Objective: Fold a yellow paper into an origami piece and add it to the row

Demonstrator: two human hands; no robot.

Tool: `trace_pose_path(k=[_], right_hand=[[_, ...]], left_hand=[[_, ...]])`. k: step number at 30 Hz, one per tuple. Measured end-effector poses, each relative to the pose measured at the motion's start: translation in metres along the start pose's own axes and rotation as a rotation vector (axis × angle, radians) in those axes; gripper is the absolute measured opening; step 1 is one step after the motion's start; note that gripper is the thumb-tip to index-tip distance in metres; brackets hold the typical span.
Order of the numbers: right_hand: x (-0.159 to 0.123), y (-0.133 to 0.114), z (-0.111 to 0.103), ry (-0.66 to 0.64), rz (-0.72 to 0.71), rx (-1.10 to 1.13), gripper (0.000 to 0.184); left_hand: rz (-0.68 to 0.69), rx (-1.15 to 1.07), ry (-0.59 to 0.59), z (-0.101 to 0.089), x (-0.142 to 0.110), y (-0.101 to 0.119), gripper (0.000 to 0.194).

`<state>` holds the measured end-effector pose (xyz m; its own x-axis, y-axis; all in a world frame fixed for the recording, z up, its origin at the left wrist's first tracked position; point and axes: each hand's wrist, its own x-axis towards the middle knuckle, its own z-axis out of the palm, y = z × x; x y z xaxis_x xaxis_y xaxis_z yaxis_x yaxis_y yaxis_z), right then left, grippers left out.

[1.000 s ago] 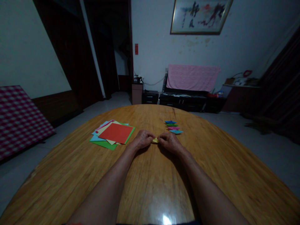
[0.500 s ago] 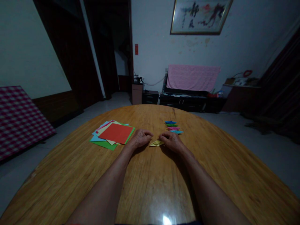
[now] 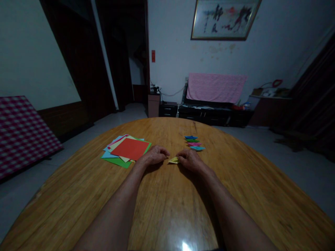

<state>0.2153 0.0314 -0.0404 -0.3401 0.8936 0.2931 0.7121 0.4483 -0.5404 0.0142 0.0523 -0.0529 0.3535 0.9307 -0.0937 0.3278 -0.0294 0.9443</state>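
My right hand (image 3: 190, 160) is closed, with its thumb and fingers pinching the right part of a small yellow folded paper boat (image 3: 173, 160) just above the wooden table. My fingers hide that end of the boat. Just left of the yellow paper is my left hand (image 3: 156, 155), loosely curled with its fingertips a little apart and nothing visible in them. Beyond my right hand, several small folded paper boats lie in a row: dark blue (image 3: 191, 137), green (image 3: 192, 141), pink (image 3: 194, 144) and light blue (image 3: 197, 148).
A loose pile of coloured square sheets, a red sheet (image 3: 131, 150) on top, lies left of my left hand on the round wooden table (image 3: 167, 209). Past the table stand a low black cabinet (image 3: 206, 115) and a pink cloth (image 3: 216, 87). A checked cloth (image 3: 23, 136) hangs at left.
My left fingertips have drawn slightly back and down. My right hand has shifted a little, and the yellow paper now shows a flatter face. The view has tilted slightly.
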Motion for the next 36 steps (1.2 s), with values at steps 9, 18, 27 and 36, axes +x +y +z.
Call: trace_pose_path(k=[9,18,27,36], right_hand=[[0.007,-0.014,0.008,0.21,0.394,0.792,0.017],[0.007,-0.013,0.01,-0.101,0.36,1.309,0.017],[0.004,-0.022,0.009,-0.25,0.47,1.433,0.011],[0.005,-0.02,0.018,-0.04,0.502,1.246,0.014]], left_hand=[[0.021,-0.308,0.052,0.016,-0.009,0.024,0.023],[0.172,-0.43,0.138,0.018,0.002,0.025,0.021],[0.18,-0.489,0.038,0.012,0.001,0.025,0.033],[0.135,-0.451,0.184,0.019,0.005,0.024,0.016]])
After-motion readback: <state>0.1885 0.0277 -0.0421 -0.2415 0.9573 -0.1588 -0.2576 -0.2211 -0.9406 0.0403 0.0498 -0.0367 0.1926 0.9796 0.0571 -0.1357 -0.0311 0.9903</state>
